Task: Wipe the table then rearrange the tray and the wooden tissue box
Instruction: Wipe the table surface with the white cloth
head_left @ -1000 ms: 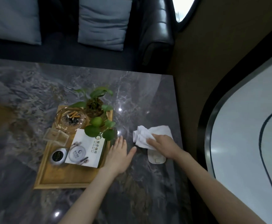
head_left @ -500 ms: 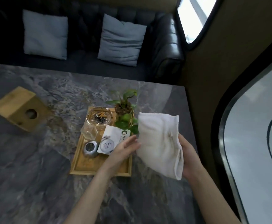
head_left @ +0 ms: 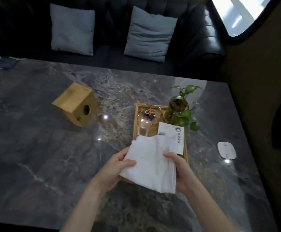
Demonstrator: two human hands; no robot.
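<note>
Above the near half of the dark marble tabletop, both hands hold a white cloth off the surface: the left hand grips its left edge, thumb on top, and the right hand clasps its right side. The cloth hides the near part of the wooden tray, which carries a glass ashtray with cigarette butts, a potted plant and a white card. The wooden tissue box lies tipped, well apart to the tray's left. A small white device rests near the right edge.
</note>
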